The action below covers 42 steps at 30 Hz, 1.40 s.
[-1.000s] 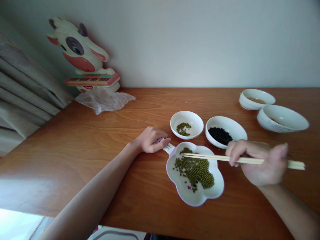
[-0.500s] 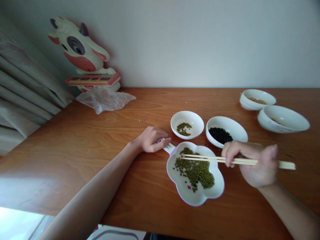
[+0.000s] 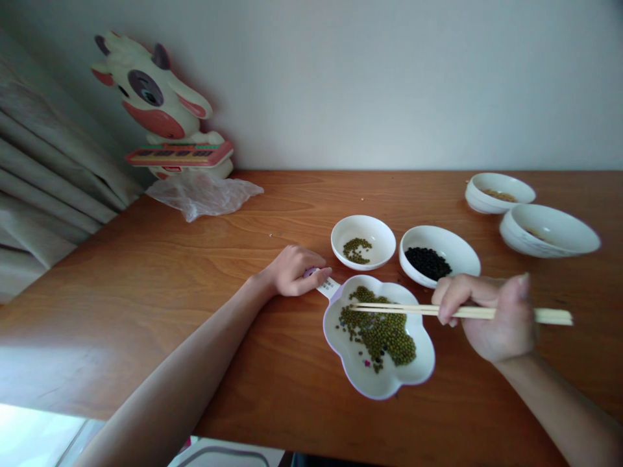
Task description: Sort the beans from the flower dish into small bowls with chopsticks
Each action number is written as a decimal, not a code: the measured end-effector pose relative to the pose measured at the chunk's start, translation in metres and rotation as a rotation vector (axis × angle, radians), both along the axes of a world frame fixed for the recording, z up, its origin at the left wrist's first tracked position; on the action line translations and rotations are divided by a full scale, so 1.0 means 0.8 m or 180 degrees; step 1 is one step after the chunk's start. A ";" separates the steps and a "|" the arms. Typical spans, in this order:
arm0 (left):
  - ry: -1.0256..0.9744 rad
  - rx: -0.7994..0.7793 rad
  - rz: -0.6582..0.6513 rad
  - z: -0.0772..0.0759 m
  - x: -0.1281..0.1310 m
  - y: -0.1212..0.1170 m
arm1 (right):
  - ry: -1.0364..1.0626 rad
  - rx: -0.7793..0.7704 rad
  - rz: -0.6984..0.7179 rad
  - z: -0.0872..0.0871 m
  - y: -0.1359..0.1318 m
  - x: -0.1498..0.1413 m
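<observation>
My left hand (image 3: 298, 272) is closed around the handle of a flower-shaped white dish (image 3: 374, 387) with a lilac rim. Green mung beans (image 3: 389, 334) lie spread in this dish, with a few dark beans among them. A pair of wooden chopsticks (image 3: 423, 310) is gripped in my right hand (image 3: 491, 311), their tips close together over the mung beans. Whether a bean is pinched between the tips is too small to tell. Just behind the dish stand a white bowl (image 3: 384, 241) with some mung beans and another white bowl (image 3: 464, 256) holding black beans.
Two more white bowls, a far one (image 3: 479, 200) and a nearer one (image 3: 559, 240), stand at the right with yellowish contents. At the back left, a cow-shaped toy keyboard (image 3: 178, 123) leans by the wall, a clear plastic bag (image 3: 204, 196) before it. A curtain (image 3: 43, 194) hangs at left.
The chopstick tips have drawn closer together over the mung beans, and my right hand has shifted slightly. My left hand keeps its hold on the handle.
</observation>
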State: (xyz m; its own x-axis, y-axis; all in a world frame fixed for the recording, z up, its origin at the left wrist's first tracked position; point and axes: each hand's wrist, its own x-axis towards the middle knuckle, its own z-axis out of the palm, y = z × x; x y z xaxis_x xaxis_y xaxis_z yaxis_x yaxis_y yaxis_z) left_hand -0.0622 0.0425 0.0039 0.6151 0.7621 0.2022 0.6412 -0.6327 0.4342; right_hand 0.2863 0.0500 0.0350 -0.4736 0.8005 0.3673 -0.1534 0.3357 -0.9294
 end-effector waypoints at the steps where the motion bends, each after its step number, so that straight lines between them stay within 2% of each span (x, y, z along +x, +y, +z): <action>1: 0.0000 0.0004 0.0005 0.000 0.000 0.000 | -0.0012 -0.0017 0.0013 0.001 0.000 0.000; 9: -0.0048 0.0010 -0.0023 0.001 0.001 0.000 | -0.0099 -0.0225 0.0025 0.004 -0.001 -0.004; 20: -0.0013 0.0018 0.0005 0.002 0.001 -0.001 | -0.0224 -0.0231 -0.0102 -0.009 -0.002 0.001; 30: -0.0040 0.0064 0.0017 0.000 0.001 0.000 | -0.0373 0.0364 0.0036 -0.019 0.001 0.009; 42: -0.0025 0.0029 0.0032 0.001 0.001 -0.001 | -0.0129 0.0045 -0.0017 -0.010 -0.003 -0.002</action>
State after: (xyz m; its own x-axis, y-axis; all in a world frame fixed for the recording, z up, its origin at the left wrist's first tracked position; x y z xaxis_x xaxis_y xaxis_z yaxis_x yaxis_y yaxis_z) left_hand -0.0612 0.0416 0.0049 0.6057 0.7663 0.2142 0.6441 -0.6303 0.4335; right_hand 0.2844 0.0475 0.0271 -0.4841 0.7978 0.3594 -0.1141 0.3497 -0.9299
